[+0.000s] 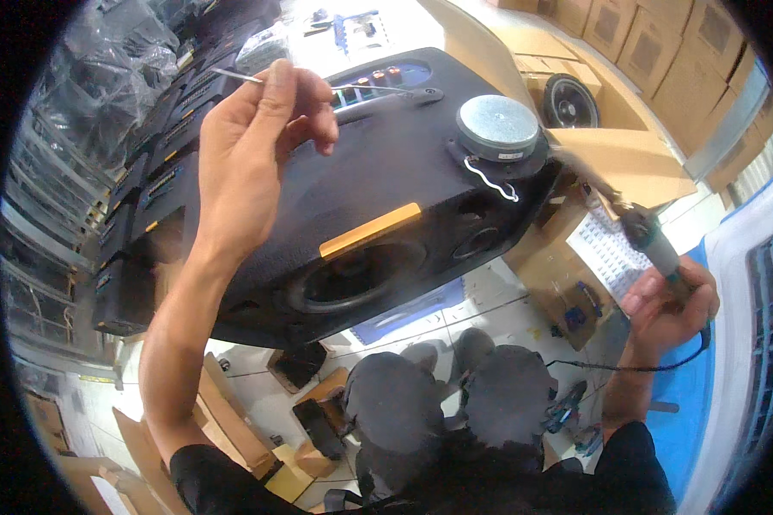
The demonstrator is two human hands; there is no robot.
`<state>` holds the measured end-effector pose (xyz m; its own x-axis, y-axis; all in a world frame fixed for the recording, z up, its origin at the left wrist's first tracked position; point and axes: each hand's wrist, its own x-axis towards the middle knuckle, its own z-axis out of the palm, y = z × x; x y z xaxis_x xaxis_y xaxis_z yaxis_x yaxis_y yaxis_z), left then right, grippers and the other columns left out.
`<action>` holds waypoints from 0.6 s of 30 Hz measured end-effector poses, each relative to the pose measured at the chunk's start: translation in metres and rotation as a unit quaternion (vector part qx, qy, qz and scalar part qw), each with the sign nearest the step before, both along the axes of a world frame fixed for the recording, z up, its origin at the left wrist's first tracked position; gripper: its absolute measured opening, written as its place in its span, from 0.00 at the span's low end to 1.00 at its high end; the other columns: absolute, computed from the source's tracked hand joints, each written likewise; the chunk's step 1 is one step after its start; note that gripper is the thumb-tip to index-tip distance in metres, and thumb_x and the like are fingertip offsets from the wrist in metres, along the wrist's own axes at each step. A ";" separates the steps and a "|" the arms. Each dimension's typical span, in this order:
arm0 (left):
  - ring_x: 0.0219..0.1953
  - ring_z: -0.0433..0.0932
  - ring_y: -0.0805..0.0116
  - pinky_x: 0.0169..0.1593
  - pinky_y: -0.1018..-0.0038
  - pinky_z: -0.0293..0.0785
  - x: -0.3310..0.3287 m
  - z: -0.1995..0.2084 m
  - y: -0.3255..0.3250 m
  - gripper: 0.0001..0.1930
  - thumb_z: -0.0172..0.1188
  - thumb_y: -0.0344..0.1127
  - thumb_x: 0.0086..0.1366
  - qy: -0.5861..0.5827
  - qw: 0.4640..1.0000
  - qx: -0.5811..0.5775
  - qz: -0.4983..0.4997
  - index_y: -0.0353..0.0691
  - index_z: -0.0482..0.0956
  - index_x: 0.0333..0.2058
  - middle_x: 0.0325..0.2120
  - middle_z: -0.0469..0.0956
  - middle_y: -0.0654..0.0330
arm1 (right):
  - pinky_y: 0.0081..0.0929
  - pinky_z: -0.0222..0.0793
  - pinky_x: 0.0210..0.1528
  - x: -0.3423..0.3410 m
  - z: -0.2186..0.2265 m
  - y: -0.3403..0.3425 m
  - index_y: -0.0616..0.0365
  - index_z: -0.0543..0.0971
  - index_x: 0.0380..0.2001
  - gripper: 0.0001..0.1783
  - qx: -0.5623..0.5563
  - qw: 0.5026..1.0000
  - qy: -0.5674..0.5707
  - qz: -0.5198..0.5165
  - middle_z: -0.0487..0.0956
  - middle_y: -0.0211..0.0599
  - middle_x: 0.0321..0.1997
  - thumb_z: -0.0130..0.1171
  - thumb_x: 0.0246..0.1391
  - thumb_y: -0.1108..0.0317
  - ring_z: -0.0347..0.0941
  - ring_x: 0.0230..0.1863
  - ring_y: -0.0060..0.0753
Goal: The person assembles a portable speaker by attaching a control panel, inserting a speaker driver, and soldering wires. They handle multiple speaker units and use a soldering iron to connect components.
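Observation:
My left hand [262, 129] is raised over a black speaker cabinet [369, 163], its thumb and fingers pinching a thin pale rod [236, 75]. Just beyond the fingers, a recess in the cabinet holds a panel with small parts [386, 81]. On the cabinet's right end rests a round speaker driver [498, 124], silver magnet up, with a white wire [489, 180] hanging from it. Off to the right, my right hand [674, 300] grips a corded hand tool [653, 240] with a grey and dark body. Its tip is blurred, so its exact kind is unclear.
More black cabinets [146, 189] line the left, near plastic-wrapped goods [103, 69]. Cardboard boxes [661, 43] stack at the far right, with another speaker driver [569, 101] in an open carton. A black cable [636, 367] trails by my right wrist. Cardboard pieces [223, 412] lie on the floor.

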<state>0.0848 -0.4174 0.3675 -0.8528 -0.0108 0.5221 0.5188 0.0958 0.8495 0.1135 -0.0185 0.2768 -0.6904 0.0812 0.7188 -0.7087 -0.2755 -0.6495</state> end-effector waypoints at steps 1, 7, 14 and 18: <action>0.32 0.76 0.73 0.39 0.75 0.74 0.000 0.001 0.000 0.22 0.48 0.48 0.77 0.009 1.000 0.002 0.011 0.33 0.80 0.38 0.28 0.78 0.59 | 0.35 0.72 0.13 0.008 -0.010 0.008 0.66 0.76 0.45 0.27 -0.030 0.999 -0.008 -0.023 0.76 0.52 0.25 0.46 0.70 0.48 0.74 0.15 0.43; 0.33 0.76 0.72 0.40 0.76 0.74 0.018 0.008 0.002 0.20 0.44 0.41 0.79 0.162 0.971 -0.101 0.145 0.27 0.79 0.42 0.31 0.77 0.56 | 0.37 0.75 0.19 0.062 -0.083 0.046 0.65 0.78 0.48 0.25 0.041 0.975 -0.017 -0.216 0.79 0.55 0.28 0.47 0.70 0.51 0.77 0.22 0.42; 0.31 0.74 0.62 0.30 0.68 0.75 0.106 -0.034 0.034 0.22 0.41 0.49 0.79 0.287 0.938 -0.127 0.148 0.35 0.74 0.47 0.30 0.73 0.54 | 0.29 0.76 0.26 0.112 -0.165 0.056 0.69 0.81 0.44 0.12 0.238 0.892 -0.204 -0.325 0.83 0.44 0.27 0.53 0.64 0.72 0.81 0.24 0.32; 0.25 0.71 0.63 0.25 0.68 0.73 0.157 -0.065 0.054 0.19 0.40 0.48 0.79 0.213 0.968 -0.061 0.122 0.37 0.73 0.44 0.27 0.70 0.57 | 0.29 0.73 0.25 0.117 -0.217 0.057 0.67 0.83 0.43 0.10 0.324 0.870 -0.182 -0.323 0.82 0.46 0.26 0.59 0.61 0.75 0.80 0.22 0.32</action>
<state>0.2417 -0.3633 0.3029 -0.5403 -0.1011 0.8354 0.7685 0.3451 0.5388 0.2304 0.0387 0.0599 -0.8424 0.1959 0.5020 -0.2950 0.6119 -0.7338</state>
